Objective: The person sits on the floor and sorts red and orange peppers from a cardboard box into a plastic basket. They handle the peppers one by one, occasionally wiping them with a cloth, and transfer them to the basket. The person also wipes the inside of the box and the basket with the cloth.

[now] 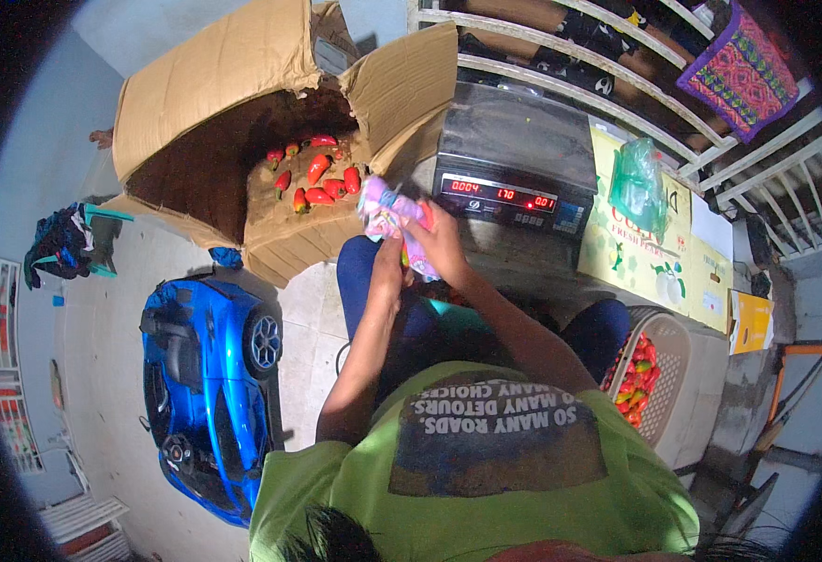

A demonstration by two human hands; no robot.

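Above my lap, a pink and purple patterned cloth (381, 204) is bunched between my two hands. My left hand (387, 265) grips its lower left side, thumb up. From the right, my right hand (442, 242) closes over the cloth. A small green and yellow bit, perhaps part of a pepper (404, 257), peeks out between the hands; the rest is covered. Just beyond the hands, an open cardboard box (298, 246) lies with its opening toward me. Several red peppers (319, 168) rest loose inside it.
A digital scale (516, 151) with lit red digits stands right of the box. Farther right are a pear carton (604, 260) with a green plastic bag (639, 186) and a beige basket (671, 379) holding red peppers (640, 372). At left stands a blue toy car (224, 379).
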